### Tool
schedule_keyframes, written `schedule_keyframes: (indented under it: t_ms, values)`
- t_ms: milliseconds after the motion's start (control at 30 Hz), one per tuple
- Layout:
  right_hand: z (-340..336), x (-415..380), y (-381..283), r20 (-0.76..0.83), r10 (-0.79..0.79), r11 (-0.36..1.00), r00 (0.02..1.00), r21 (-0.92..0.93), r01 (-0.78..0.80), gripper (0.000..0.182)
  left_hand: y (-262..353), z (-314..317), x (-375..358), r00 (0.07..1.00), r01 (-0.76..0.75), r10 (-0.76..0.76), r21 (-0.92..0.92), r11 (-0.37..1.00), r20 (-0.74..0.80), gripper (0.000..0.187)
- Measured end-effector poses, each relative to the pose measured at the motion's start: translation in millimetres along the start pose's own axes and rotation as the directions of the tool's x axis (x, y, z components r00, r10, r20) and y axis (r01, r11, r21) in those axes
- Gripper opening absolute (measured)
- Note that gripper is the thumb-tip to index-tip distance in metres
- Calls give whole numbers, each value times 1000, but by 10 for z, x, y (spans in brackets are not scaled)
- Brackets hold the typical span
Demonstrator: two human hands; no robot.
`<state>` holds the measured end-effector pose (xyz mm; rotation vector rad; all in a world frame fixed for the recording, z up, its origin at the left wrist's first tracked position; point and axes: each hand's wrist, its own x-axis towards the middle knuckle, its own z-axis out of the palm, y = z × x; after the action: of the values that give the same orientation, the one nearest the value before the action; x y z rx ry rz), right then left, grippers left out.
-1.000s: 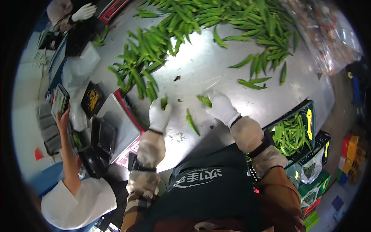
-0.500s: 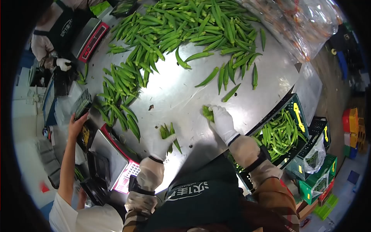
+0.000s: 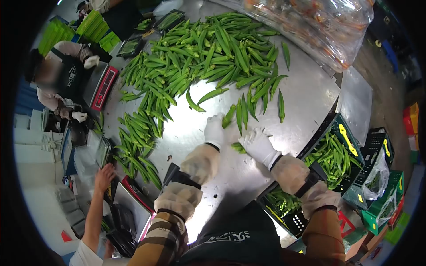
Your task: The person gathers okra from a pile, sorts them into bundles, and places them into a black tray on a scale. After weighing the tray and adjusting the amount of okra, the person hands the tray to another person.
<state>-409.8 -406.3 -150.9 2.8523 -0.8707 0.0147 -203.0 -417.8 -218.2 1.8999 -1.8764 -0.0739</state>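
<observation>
Near side of okra heap: right hand, fingers curled round pods — likely keeping them gathered; left hand beside heap's loose pod — can't tell if pinching.

Your right hand covered part of an okra pod; the top edge cut off the clear bag, and the bottom edge your apron.

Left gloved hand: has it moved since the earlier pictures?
Yes, toward the okra pile: the left hand was nearer the wearer than the dark fleck on the table; now it's beyond it.
</observation>
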Motion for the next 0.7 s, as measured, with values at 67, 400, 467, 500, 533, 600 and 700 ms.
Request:
schedule_keyframes:
  t_ms: [67, 400, 467, 500, 533, 600, 700]
  values:
    - [-59, -52, 2, -99, -48, 993, 994, 104, 58, 13, 43, 9, 17, 994, 111, -109, -175, 978, 22, 17]
    - [-53, -27, 1452, 160, 849, 306, 503, 628, -715, 53, 111, -821, 1243, 908, 368, -348, -46, 929, 232, 9]
    - [63, 41, 1476, 152, 850, 347, 505, 559, -753, 59, 44, -492, 1239, 997, 50, -56, -126, 991, -49, 10]
    - [98, 78, 1422, 151, 853, 338, 500, 571, -749, 62, -116, -187, 1137, 998, 47, -46, -33, 998, 32, 16]
    - [160, 144, 1358, 153, 852, 330, 500, 585, -741, 66, -266, 101, 1010, 992, 43, -50, 64, 997, 114, 23]
    - [506, -10, 1441, 247, 825, 298, 507, 572, -764, 72, -442, 406, 720, 953, 13, -86, 245, 969, 289, 38]
    - [573, -237, 1486, 210, 799, 332, 563, 626, -706, 66, -121, -21, 437, 994, -101, 101, 10, 995, -27, 46]
